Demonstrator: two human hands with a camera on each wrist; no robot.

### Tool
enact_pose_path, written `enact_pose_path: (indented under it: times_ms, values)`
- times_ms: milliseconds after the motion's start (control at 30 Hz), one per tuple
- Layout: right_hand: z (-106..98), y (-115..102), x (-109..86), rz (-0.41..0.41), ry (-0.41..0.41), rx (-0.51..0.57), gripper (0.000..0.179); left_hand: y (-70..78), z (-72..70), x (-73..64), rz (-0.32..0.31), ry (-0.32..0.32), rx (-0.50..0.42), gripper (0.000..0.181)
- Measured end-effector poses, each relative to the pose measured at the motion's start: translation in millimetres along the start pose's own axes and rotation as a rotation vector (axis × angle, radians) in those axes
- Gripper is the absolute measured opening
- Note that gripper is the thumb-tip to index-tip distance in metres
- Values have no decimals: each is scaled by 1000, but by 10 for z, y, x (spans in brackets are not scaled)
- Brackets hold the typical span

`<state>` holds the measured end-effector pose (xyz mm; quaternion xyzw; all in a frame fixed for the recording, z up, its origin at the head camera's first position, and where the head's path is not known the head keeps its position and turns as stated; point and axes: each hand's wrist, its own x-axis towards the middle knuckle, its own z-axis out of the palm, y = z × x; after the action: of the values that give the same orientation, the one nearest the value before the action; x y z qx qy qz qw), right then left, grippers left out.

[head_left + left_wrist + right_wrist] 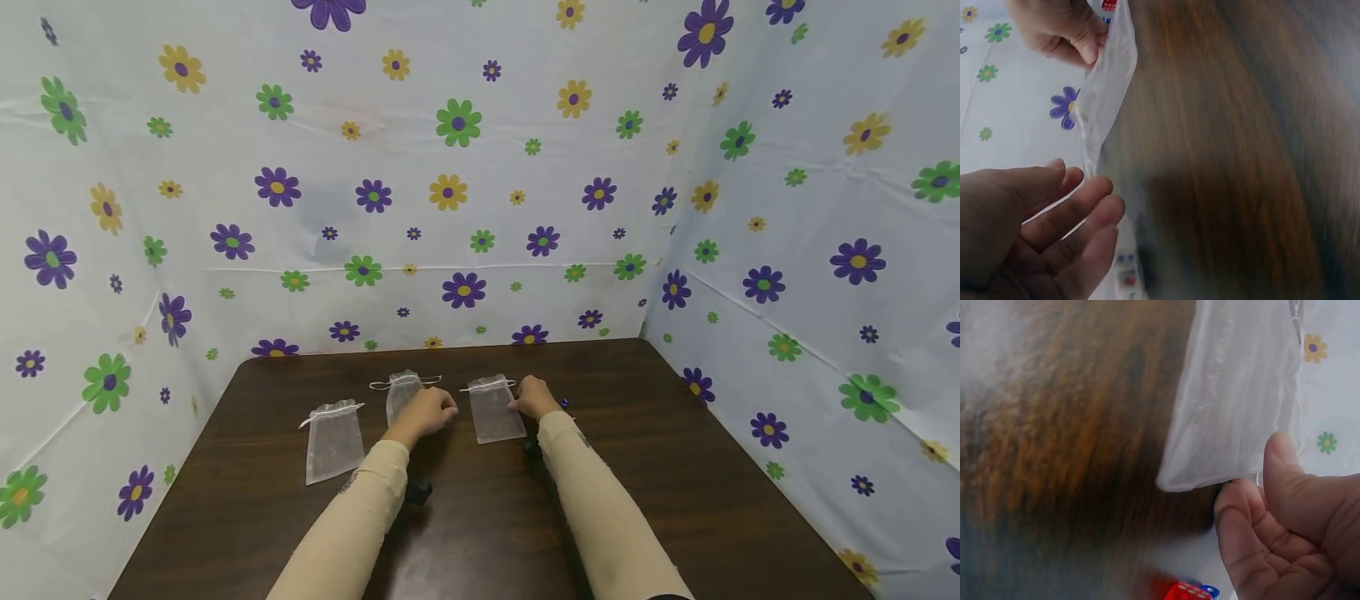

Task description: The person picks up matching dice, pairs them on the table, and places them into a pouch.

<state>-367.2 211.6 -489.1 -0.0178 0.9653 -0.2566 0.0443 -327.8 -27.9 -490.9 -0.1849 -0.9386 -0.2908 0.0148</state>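
Observation:
Three sheer white drawstring bags lie on the table in the head view: a left bag (333, 446), a middle bag (396, 400) partly behind the left hand, and a right bag (497, 415). My right hand (536, 397) pinches the right bag's side edge between thumb and forefinger; in the right wrist view that bag (1235, 406) hangs from the tips. My left hand (426, 412) hovers between the middle and right bags. Its fingers are loosely bent and spread from the thumb in the left wrist view, close to the right bag (1110, 87), holding nothing.
A red die (1186, 592) and a blue die (1211, 590) sit beyond the right hand. White dice (1127, 281) show past the left fingers. Flower-printed white cloth (465, 208) stands behind and beside the dark wood table (480, 533).

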Motion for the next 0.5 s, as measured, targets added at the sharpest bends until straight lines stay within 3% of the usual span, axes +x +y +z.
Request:
enact_pose_path:
  times_ms: [300, 400, 500]
  values:
    - [90, -69, 2, -9, 35, -31, 32, 98, 169, 77, -127, -26, -81, 26]
    - [144, -87, 14, -14, 41, -65, 40, 136, 208, 98, -207, -36, -95, 40]
    - [189, -91, 12, -13, 43, -93, 45, 171, 252, 118, -304, -23, -126, 38]
